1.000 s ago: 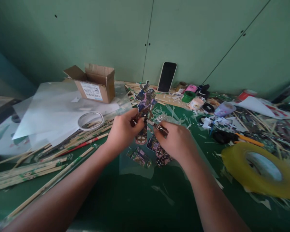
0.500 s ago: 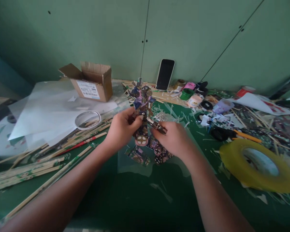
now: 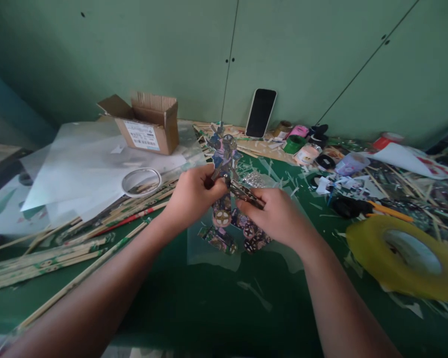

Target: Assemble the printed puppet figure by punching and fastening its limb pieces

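My left hand (image 3: 191, 197) is closed on a colourful printed cut-out figure (image 3: 223, 152), held upright above the green table (image 3: 216, 303). My right hand (image 3: 276, 215) grips a small metal tool (image 3: 246, 192) whose tip meets the figure beside my left thumb. Below the hands, more printed cut-out pieces (image 3: 227, 233) lie on a clear plastic sheet.
An open cardboard box (image 3: 147, 124) and a tape ring (image 3: 141, 182) sit on clear sheets at the left. Bamboo sticks (image 3: 59, 251) lie front left. A phone (image 3: 260, 113) leans on the wall. A big yellow tape roll (image 3: 406, 258) and small jars and scraps crowd the right.
My hands have kept their grips and stayed together. The tool's tip has moved in closer to the figure by my left thumb. The view has shifted slightly.
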Demonstrator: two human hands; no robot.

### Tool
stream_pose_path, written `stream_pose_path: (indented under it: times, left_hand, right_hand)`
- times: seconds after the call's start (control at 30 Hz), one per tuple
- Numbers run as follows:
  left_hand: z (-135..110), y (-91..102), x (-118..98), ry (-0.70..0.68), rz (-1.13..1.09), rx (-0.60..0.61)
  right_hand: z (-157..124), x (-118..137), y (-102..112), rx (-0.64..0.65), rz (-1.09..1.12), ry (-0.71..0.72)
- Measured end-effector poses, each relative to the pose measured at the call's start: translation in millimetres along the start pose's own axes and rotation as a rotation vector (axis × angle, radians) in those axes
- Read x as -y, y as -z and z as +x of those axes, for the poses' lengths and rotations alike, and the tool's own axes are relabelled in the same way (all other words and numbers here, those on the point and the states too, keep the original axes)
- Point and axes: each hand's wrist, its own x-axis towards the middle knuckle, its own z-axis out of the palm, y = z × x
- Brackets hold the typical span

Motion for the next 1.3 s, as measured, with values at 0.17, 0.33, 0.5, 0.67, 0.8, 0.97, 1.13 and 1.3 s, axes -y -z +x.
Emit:
stream_pose_path:
  times: [0.17,0.33,0.5,0.67,0.8,0.97,1.13,1.3]
  left_hand:
    - [-3,-2.2,-1,-0.067,0.137,-0.027]
    - [-2,-5.7,4,-0.003,-0.012,0.038]
    - [-1,-7.5,3,0.104,-0.364,0.117]
    - [-5,-9.4,-1,0.125,-0.483,0.088]
    - [-6,-12.2,1,0.111,-0.457,0.025]
    - [-6,-12.8,1,0.101,-0.412,0.037]
    - [-5,-13.3,-2,0.134,-0.496,0.055]
    - [-4,-13.3,1,0.154,-0.426,0.043]
  right_hand:
    - [-1,1,-1,-0.034,-0.126,0.029]
    - [-1,2,-2,-0.057,-0.121,0.04]
    - [2,-1,-1,0.035,0.068,-0.051]
    - [2,-6,0,0.088,0.184,-0.04]
    - [1,-2,-1,0.049,0.168,-0.046]
    - [1,3,-2,-0.012,0.07,-0.064]
    - [5,-1,-7,-0.079,-0.039,-0.08]
    - [9,-4,-13,-0.157,-0.122,-0.004]
